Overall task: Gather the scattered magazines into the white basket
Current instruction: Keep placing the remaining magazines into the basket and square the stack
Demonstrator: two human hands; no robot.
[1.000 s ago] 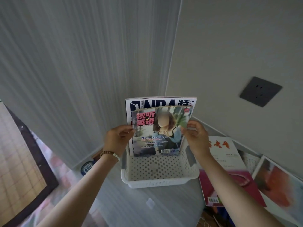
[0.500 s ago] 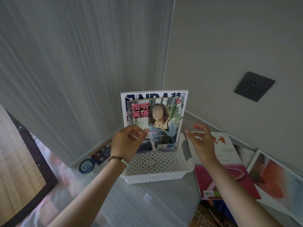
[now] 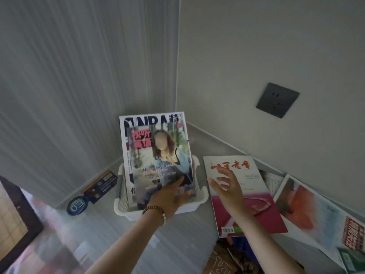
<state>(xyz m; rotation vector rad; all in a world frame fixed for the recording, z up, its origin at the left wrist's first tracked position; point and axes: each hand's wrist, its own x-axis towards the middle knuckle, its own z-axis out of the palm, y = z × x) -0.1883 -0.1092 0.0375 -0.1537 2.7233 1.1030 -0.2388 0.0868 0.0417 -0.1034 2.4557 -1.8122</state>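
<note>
Since 1 s ago both hands have let go of the side edges of the woman-cover mag (image 3: 158,165); it now stands in the white basket (image 3: 123,202), leaning back on the NBA mag (image 3: 150,120), which stands behind it in the same basket, top tipped toward the room corner. L: the left hand (image 3: 167,196) has shifted from the cover's left edge to its lower front; fingers straight, laid flat on the cover near the bottom, pinching nothing; somewhat blurred; a beaded bracelet (image 3: 156,211) sits on that wrist. R: the right hand (image 3: 227,186) has swung right, away from the basket; it's now over the red-and-white mag (image 3: 262,216), fingers spread and slack, holding nothing; can't tell if the fingertips touch the page. That mag lies flat on the grey surface (image 3: 187,238) just right of the basket, barcode at its near-left corner. Further right an orange-cover mag (image 3: 316,214) lies flat, well apart from the basket; a printed sheet (image 3: 273,180) shows between the two. Left of the basket: a dark card (image 3: 102,184) and a round blue badge (image 3: 77,205), both at the foot of the striped wall (image 3: 79,76); a dark-framed board (image 3: 17,224) at the left edge of view. Grey wall socket (image 3: 277,99) up on the right, above the flat mags.
</note>
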